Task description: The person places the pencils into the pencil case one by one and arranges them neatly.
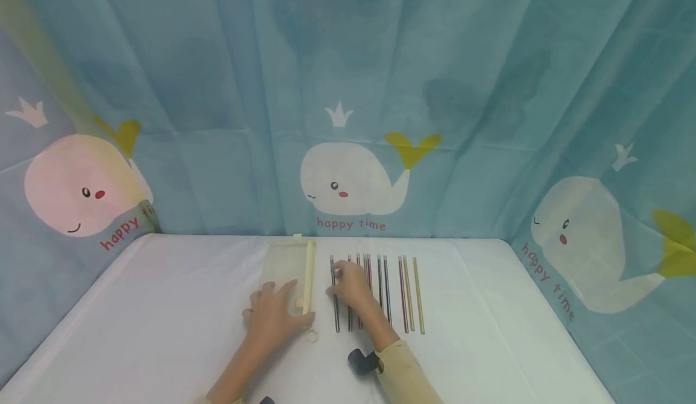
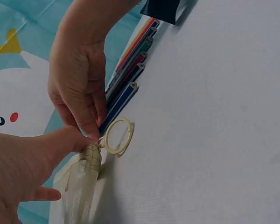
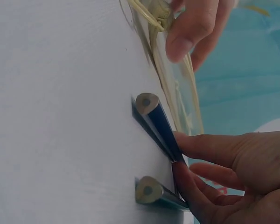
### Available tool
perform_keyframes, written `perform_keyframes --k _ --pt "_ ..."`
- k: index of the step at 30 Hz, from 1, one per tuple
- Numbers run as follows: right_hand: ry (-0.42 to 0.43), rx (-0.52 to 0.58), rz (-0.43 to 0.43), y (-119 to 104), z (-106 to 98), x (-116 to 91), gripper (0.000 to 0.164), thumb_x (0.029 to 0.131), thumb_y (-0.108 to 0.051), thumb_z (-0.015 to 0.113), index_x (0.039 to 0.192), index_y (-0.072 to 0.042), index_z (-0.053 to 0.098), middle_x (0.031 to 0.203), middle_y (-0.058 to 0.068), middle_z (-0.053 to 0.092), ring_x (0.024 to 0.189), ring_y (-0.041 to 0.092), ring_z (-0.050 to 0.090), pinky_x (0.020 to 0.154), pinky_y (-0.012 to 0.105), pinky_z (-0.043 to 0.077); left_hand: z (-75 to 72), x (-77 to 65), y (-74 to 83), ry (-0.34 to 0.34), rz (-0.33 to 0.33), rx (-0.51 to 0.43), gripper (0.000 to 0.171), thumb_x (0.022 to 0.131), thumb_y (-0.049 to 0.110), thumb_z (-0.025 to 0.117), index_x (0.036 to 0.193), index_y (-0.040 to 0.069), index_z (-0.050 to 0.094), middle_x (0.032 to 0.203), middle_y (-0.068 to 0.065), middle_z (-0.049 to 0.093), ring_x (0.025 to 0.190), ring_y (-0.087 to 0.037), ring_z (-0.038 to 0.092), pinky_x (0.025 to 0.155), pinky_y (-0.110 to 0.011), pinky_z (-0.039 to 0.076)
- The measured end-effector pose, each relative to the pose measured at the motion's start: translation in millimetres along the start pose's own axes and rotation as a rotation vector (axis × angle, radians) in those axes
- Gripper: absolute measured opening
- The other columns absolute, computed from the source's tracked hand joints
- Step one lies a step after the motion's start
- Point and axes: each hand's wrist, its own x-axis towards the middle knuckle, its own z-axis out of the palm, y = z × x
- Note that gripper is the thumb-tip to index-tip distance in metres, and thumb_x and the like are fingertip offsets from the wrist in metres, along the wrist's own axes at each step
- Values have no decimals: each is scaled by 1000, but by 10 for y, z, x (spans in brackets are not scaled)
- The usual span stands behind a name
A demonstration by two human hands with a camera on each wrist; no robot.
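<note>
Two hands are over a white table (image 1: 489, 313) in the head view: the left hand (image 1: 272, 319) is spread wide on a see-through pouch (image 1: 280, 260), and the right hand (image 1: 354, 286) is at the blue pencil (image 1: 335, 308) nearest the pouch, at the left end of a row of pencils (image 1: 403, 298). In the left wrist view, the left thumb touches the end of the pouch, just beside a little ring (image 2: 130, 134). In the right wrist view, the right thumb and a finger pinch the blue pencil; I can't tell if it is lifted.
</note>
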Motion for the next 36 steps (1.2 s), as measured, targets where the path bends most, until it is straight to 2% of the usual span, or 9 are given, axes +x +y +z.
perform_keyframes --k 6,11,15,29,36 --pt "-20 0 15 22 3 13 54 80 -10 89 129 -1 69 105 12 72 97 27 70 87 43 60 -17 30 17 -28 -12 11 86 75 50 90 146 11 62 143 -32 48 124 -56 46 90 -73 42" --pt "-42 21 24 38 -25 15 52 81 -10 88 129 0 69 93 6 67 82 19 64 75 36 58 -43 53 42 -52 -15 20 88 74 51 91 147 11 61 141 -31 50 122 -54 47 90 -74 42" --pt "-43 30 24 40 -35 12 51 81 -8 87 128 2 69 87 4 65 77 16 62 69 33 56 -49 66 50 -64 -12 31 89 74 52 91 147 11 61 139 -31 51 119 -53 49 90 -75 42" --pt "-43 52 7 2 -45 35 48 83 -2 83 127 8 68 88 8 69 77 20 67 71 34 59 -79 72 59 -87 -17 50 88 76 53 90 147 9 60 140 -32 50 120 -54 49 91 -78 41" --pt "-78 95 47 30 -64 52 50 87 -5 81 133 6 65 88 7 68 77 19 66 72 35 59 -74 93 66 -90 -21 44 89 75 54 90 147 10 61 142 -31 50 120 -53 49 92 -78 40"
